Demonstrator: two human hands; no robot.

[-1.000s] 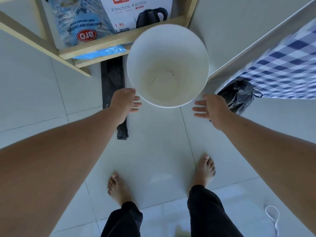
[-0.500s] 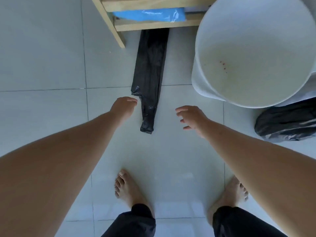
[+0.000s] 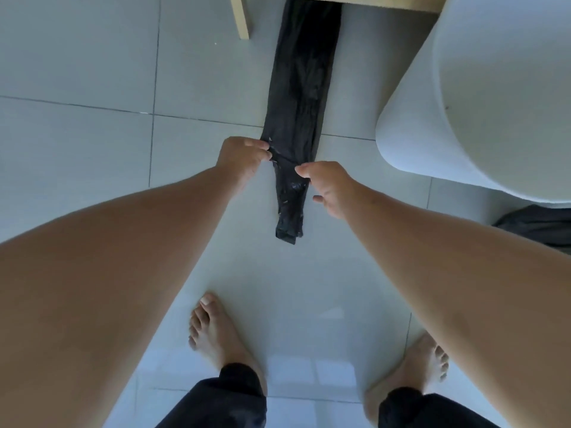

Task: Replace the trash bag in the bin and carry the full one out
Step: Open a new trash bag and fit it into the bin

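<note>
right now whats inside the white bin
The white bin shows bare walls with one small dark speck and no liner; its bottom lies out of frame.

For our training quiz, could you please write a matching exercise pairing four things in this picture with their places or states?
Things:
1. folded black bag
2. white bin
3. left hand
4. full black bag

Places or states:
A. right edge, partly out of view
B. stretched flat on the floor tiles
C. pinching the folded bag's edge
D. empty, upper right

Pairs: 1-B, 2-D, 3-C, 4-A
</note>
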